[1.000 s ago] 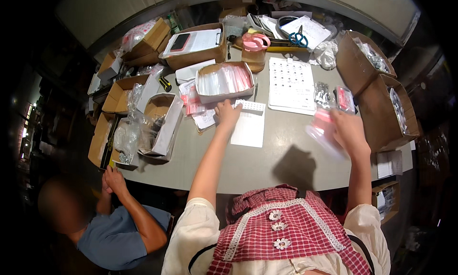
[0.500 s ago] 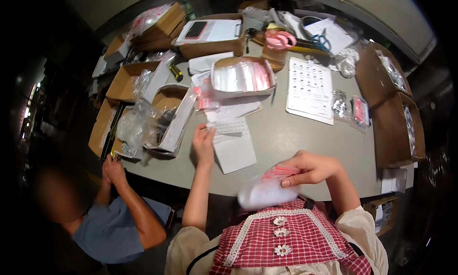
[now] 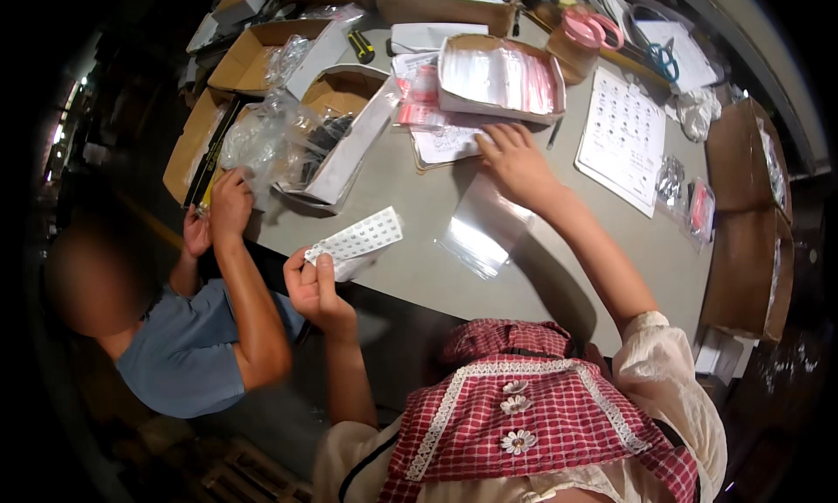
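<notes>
L hand (image 3: 319, 295) pinching printed sheet (image 3: 362, 237), near edge of tbl (image 3: 403, 191).
R hand (image 3: 518, 166) by clear bags (image 3: 478, 238); can't tell grip.

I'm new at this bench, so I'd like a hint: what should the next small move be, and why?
Perhaps bring the left hand and its white printed strip in beside the clear plastic bags. The bags lie flat on the table, while the strip is held off to their left, near the table's front edge.
</notes>
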